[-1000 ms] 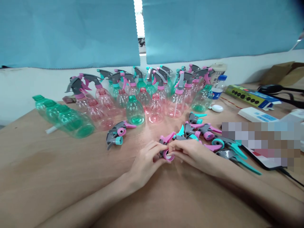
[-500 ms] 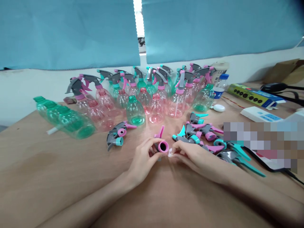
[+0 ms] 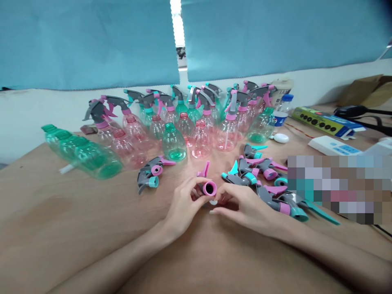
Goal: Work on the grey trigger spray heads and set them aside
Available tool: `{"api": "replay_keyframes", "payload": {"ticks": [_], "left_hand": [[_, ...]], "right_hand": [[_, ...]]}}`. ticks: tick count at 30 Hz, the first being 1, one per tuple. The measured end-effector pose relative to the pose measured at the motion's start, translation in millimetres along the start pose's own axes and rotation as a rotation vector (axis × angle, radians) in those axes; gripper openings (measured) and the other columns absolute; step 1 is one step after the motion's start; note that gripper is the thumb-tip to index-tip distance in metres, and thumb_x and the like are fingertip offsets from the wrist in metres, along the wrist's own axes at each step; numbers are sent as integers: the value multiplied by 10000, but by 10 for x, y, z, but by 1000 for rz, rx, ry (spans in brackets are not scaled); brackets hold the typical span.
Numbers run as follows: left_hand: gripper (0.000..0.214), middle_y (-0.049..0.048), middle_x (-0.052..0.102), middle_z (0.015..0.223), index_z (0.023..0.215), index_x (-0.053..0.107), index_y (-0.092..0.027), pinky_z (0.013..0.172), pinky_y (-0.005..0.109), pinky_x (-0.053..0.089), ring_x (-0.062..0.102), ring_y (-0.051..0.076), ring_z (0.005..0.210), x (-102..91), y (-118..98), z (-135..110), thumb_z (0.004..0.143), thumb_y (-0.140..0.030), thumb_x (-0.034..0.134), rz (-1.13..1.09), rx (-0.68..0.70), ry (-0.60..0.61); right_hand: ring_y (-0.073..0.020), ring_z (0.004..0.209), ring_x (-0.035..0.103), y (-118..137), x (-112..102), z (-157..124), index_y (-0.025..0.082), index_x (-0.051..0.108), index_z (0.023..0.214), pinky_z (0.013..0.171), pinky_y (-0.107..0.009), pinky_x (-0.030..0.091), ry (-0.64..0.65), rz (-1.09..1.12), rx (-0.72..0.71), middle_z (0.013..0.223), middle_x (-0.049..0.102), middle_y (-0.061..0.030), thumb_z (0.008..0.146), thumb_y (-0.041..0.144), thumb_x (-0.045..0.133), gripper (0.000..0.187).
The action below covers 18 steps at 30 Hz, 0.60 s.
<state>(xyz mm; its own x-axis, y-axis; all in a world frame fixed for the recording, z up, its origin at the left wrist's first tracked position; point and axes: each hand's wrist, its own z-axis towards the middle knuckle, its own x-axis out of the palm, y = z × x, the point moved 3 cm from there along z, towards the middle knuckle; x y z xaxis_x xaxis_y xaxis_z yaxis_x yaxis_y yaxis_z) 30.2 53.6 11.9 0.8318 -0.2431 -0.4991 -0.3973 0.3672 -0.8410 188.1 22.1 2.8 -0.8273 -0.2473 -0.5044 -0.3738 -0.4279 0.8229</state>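
My left hand (image 3: 183,204) is closed around a grey spray-trigger head (image 3: 207,185) with a pink collar and pink lever; the collar's open end faces me. My right hand (image 3: 241,204) sits just right of it, fingers pinched on a small white disc (image 3: 213,202) below the collar. Both hands rest on the wooden table (image 3: 92,228). A pile of loose trigger heads (image 3: 263,179) in grey, pink and teal lies right of my right hand. Two more trigger heads (image 3: 150,173) lie left of my left hand.
Several pink and green spray bottles (image 3: 190,122), some capped, stand at the back. Green bottles (image 3: 82,151) lie stacked on their sides at left. A white oval object (image 3: 280,138), power strip (image 3: 324,121), white box (image 3: 332,146) and cables occupy the right side.
The two hands drew apart: the white disc came away from the pink collar and now sits in my right fingers below it. The collar's opening turned towards me.
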Motion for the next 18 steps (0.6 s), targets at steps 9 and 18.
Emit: {"api": "replay_keyframes", "payload": {"ticks": [9, 18], "left_hand": [[222, -30, 643, 842, 974, 618, -214, 591, 223, 445, 554, 114, 654, -8, 41, -1, 771, -146, 676, -11, -34, -18], [251, -19, 638, 847, 1012, 634, -222, 596, 215, 450, 553, 112, 661, 49, 21, -37, 783, -131, 677, 69, 108, 109]], "right_hand": [[-128, 729, 598, -12, -173, 32, 203, 521, 930, 661, -243, 483, -167, 31, 73, 831, 620, -3, 886, 209, 545, 51], [-113, 767, 587, 92, -148, -6, 194, 618, 937, 689, -222, 450, -177, -78, -111, 852, 640, -12, 929, 160, 489, 134]]}}
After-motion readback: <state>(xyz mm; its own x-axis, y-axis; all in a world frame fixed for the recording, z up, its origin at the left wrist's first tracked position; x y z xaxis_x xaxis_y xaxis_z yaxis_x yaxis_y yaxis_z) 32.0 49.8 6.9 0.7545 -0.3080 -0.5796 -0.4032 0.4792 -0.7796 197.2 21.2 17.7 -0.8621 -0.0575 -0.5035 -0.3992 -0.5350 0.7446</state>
